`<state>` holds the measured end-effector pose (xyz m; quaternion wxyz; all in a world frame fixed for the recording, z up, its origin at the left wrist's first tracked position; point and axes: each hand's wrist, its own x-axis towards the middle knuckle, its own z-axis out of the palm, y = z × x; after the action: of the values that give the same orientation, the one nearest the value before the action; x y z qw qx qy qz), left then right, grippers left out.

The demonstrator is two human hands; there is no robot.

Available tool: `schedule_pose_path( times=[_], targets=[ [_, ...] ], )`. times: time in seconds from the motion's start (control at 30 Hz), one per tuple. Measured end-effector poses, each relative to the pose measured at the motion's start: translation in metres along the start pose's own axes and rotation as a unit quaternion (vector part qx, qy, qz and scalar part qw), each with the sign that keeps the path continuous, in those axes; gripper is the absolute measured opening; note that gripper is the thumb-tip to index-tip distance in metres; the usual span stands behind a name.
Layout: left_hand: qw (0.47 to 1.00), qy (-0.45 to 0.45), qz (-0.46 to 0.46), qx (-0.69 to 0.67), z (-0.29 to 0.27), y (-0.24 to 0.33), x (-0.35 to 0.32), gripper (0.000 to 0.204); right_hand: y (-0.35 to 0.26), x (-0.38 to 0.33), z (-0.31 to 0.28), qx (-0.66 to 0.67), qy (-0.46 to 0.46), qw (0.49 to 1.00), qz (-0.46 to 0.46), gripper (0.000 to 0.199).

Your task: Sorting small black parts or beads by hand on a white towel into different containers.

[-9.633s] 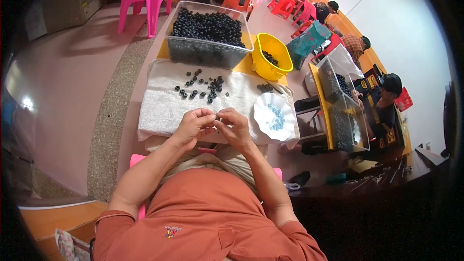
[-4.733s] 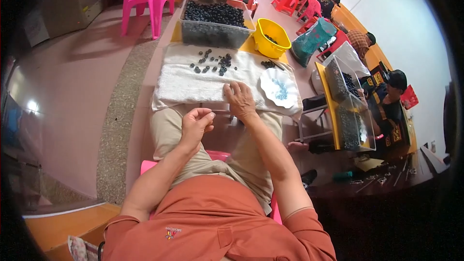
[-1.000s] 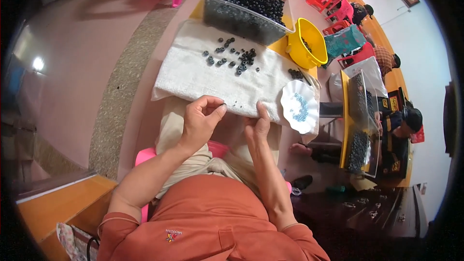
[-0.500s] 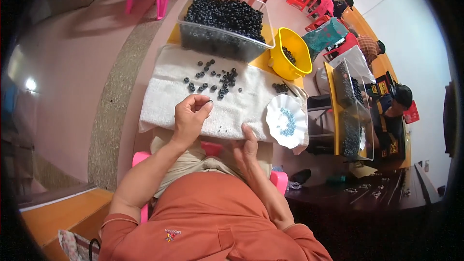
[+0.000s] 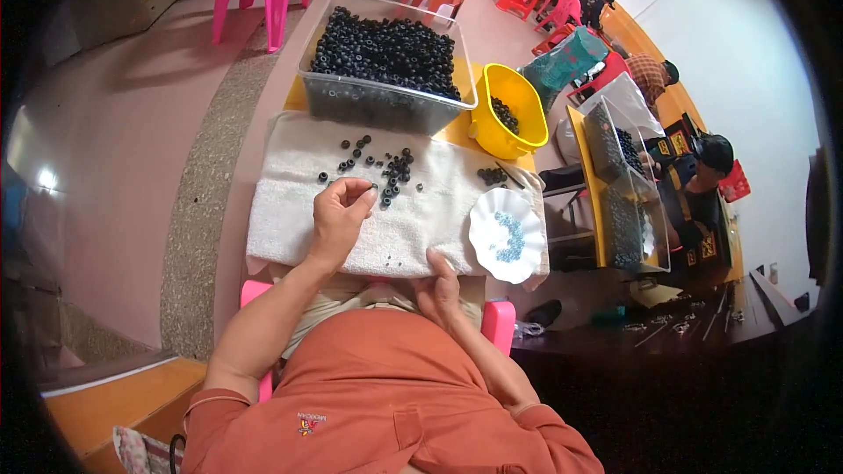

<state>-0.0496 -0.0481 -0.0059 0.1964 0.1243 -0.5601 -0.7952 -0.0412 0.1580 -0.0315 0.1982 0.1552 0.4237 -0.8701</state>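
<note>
One left grip pinching a dark bead, no longer meeting right grip, latter's hold on towel unclear

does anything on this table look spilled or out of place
Possibly a few tiny dark bits by the near edge of the white cloth towel: they lie apart from the round black beads. Nothing else stands out.

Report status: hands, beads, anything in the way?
Left hand pinching small dark piece over white towel. Right hand at towel's near edge, grip unclear. Loose black beads scattered near left hand; no obstruction seen.
</note>
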Motion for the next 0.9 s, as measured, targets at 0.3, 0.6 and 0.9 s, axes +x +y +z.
schedule_pose_path(
  times=[0.3, 0.6, 0.9],
  targets=[
    [0.999, -0.005, -0.033, -0.036, 0.000, 0.001, -0.002, 0.013, 0.002, 0.005, -0.009, 0.016, 0.006, 0.999, 0.037, 0.048],
    [0.993, -0.037, -0.087, -0.068, 0.009, 0.016, -0.008, 0.014, -0.007, 0.002, -0.009, -0.029, -0.033, 0.997, 0.059, 0.049],
    [0.984, -0.093, -0.139, -0.060, 0.010, 0.011, -0.015, 0.014, -0.012, 0.001, -0.012, -0.038, -0.048, 0.993, 0.098, 0.057]
  ],
)
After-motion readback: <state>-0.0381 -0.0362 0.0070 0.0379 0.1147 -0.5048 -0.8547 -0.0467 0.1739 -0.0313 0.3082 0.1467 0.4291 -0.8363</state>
